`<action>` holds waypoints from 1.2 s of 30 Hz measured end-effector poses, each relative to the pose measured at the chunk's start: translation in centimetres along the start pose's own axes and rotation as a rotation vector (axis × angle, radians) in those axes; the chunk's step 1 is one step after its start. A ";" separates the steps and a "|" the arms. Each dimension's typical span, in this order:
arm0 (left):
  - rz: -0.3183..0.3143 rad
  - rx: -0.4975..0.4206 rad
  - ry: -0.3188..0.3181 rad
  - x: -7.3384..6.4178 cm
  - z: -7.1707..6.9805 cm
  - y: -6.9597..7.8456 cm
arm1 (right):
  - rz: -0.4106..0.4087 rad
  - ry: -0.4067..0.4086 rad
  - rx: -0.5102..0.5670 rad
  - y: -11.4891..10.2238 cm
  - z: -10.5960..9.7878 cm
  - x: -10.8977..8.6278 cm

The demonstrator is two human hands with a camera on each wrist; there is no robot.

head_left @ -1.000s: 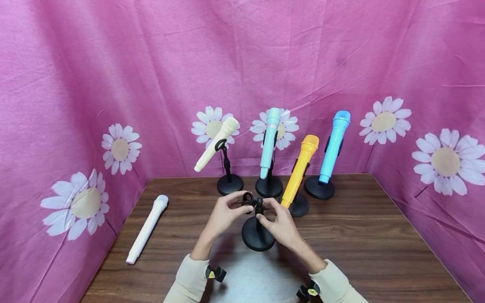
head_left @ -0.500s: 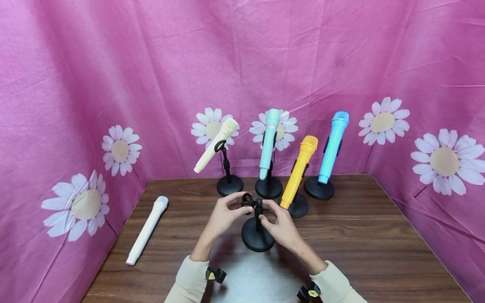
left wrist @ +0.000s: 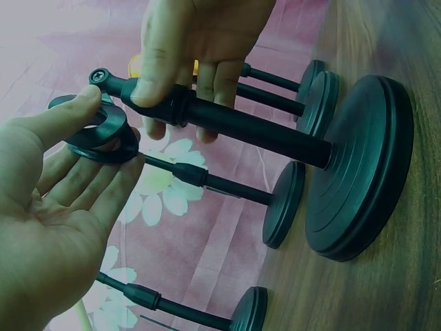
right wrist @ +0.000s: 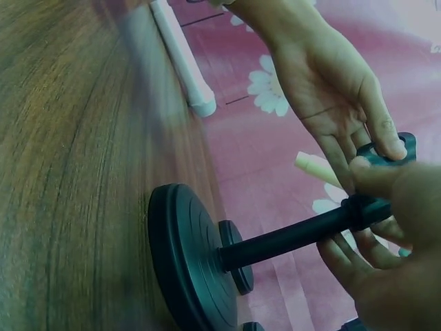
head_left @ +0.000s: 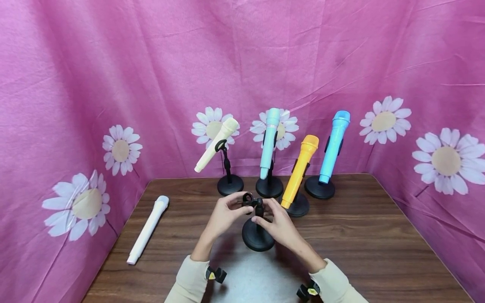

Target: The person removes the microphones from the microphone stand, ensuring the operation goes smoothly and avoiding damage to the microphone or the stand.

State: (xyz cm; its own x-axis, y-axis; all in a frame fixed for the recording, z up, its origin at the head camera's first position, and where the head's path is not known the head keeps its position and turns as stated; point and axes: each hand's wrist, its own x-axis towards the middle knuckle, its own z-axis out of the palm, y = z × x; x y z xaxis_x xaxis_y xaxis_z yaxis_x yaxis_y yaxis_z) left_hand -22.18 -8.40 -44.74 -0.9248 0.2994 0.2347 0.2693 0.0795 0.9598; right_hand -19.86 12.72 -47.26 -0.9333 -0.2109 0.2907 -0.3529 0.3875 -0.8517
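A black desktop microphone stand point(head_left: 257, 241) with a round base stands on the table between the two hands. My left hand point(head_left: 223, 215) pinches the clip point(left wrist: 103, 138) at its top, thumb on one side and fingers on the other. Just below the clip, my right hand point(head_left: 281, 227) holds the upper pole, its thumb lying across the collar point(left wrist: 162, 107) and its fingers behind. The clip holds no microphone and points toward the left hand. In the right wrist view, the right hand hides part of the stand's top joint.
A white microphone point(head_left: 147, 230) lies on the table point(head_left: 360, 261) at the left. Behind the hands stand a cream microphone point(head_left: 216, 145), a mint one point(head_left: 269, 143), a yellow one point(head_left: 300, 170) and a blue one point(head_left: 334, 147), each on a black stand. Pink flowered cloth point(head_left: 170, 63) surrounds the table.
The right thumb has shifted left, from the side of the pole to across its front. The left hand keeps its pinch on the clip, and the stand stays in place.
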 end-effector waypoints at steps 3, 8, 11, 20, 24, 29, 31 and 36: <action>0.002 -0.013 0.002 0.0 0.1 0.0 | -0.017 -0.009 -0.032 0.0 -0.1 -0.3; 0.003 -0.032 0.002 0.1 0.2 -0.1 | -0.077 0.017 -0.062 0.1 -0.4 -0.6; -0.006 -0.025 0.002 0.0 0.2 -0.2 | -0.087 0.034 -0.057 0.2 -0.4 -0.6; -0.011 -0.022 0.000 -0.1 0.1 -0.3 | 0.048 0.031 -0.017 -0.1 -0.2 0.3; -0.010 -0.027 -0.001 -0.1 0.2 -0.2 | 0.059 0.002 -0.010 -0.2 -0.3 0.3; -0.009 -0.027 0.006 0.0 0.3 -0.2 | -0.028 -0.046 -0.025 0.0 -0.7 -0.1; -0.008 -0.020 0.015 -0.1 0.3 -0.1 | -0.060 -0.042 -0.053 0.0 -0.9 -0.2; -0.014 -0.011 0.032 -0.3 0.4 0.2 | -0.092 -0.031 -0.075 0.1 -1.1 -0.2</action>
State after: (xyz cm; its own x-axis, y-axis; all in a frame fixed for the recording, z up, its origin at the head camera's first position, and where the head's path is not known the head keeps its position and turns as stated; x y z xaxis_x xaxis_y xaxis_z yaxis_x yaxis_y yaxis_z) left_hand -21.77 -8.05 -44.72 -0.9367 0.2675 0.2259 0.2535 0.0731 0.9646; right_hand -19.76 13.73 -46.90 -0.8944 -0.2763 0.3518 -0.4425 0.4308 -0.7865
